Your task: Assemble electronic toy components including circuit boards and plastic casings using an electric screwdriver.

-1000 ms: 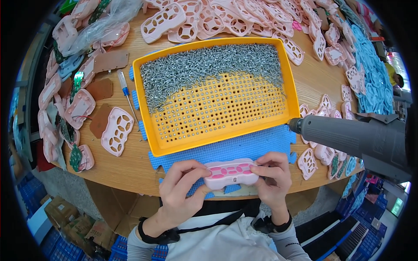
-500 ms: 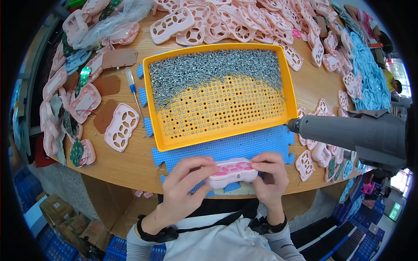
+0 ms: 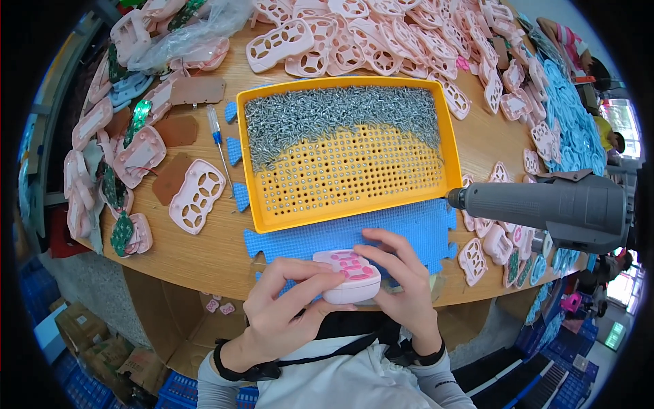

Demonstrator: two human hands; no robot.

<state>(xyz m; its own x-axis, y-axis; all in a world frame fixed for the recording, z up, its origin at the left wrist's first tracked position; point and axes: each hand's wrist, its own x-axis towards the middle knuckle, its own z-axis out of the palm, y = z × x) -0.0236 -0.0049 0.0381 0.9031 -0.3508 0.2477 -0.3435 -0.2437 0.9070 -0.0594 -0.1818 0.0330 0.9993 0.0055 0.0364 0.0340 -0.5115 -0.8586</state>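
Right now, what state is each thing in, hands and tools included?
Pink button casing: held, button side up.
Left hand: fingers closed on the casing.
Right hand: fingers parted beside the casing; contact unclear.
Yellow tray: partly filled, screws piled at its far side.
Blue-handled screwdriver: lying beside the tray.
Grey power screwdriver: pointed toward the tray.
Blue foam mat: partly under the tray.
Clear plastic bag: crumpled.

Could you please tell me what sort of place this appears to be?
Probably a small-parts assembly workshop: a yellow tray holds many metal screws, a grey power tool sits beside it, and pink plastic shells lie heaped about.
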